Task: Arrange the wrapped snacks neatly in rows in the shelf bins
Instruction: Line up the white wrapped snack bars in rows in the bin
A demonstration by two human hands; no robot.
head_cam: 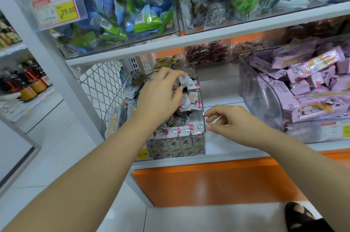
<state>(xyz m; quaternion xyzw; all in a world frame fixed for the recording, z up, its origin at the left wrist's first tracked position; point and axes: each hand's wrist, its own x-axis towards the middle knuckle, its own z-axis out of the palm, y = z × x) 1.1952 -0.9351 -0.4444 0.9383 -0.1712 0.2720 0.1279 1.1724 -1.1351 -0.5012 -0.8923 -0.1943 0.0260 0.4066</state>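
A clear plastic bin (pixel 200 138) on the lower shelf holds grey-white wrapped snacks (pixel 191 97) printed with red balloons and clouds. Some stand in a row along the bin's front wall; the others lie in a loose heap. My left hand (pixel 161 95) reaches into the bin from above and pinches one grey snack wrapper (pixel 184 80) between fingertips and thumb. My right hand (pixel 229 123) hovers just right of the bin's front right corner, fingers loosely curled, holding nothing.
To the right stands a larger clear bin (pixel 265 110) heaped with pink wrapped bars. The upper shelf (pixel 208 39) carries bins of blue-green and white-green packets with price tags. A white wire mesh panel (pixel 98 84) closes the shelf's left side. An orange base panel (pixel 208 182) runs below.
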